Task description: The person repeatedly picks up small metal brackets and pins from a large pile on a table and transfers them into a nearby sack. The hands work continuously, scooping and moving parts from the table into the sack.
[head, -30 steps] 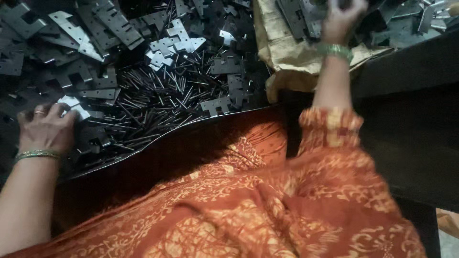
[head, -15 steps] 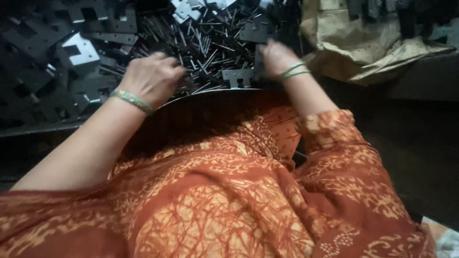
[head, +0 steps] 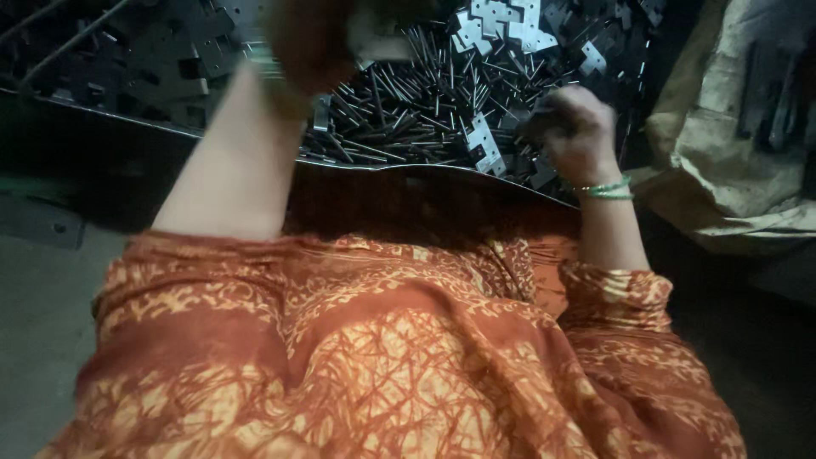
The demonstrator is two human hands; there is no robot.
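A shallow metal tray (head: 408,167) holds a heap of thin dark metal pins (head: 399,119) and several flat hinge plates (head: 476,140). My right hand (head: 574,127) rests curled at the tray's right side on dark plates; it looks closed on a plate, though blur hides the fingers. My left hand (head: 310,38) is raised above the pins at the upper left, strongly blurred, so its fingers and any contents cannot be made out. Both wrists wear green bangles (head: 605,189).
My orange patterned clothing (head: 382,357) fills the lower view. A crumpled brown sack (head: 731,153) with metal parts stands at the right. More dark plates (head: 144,59) lie at the upper left, and grey floor (head: 34,323) shows at the lower left.
The view has swung left and down. My left hand rose from the plates. My right hand shifted to the tray's right side.
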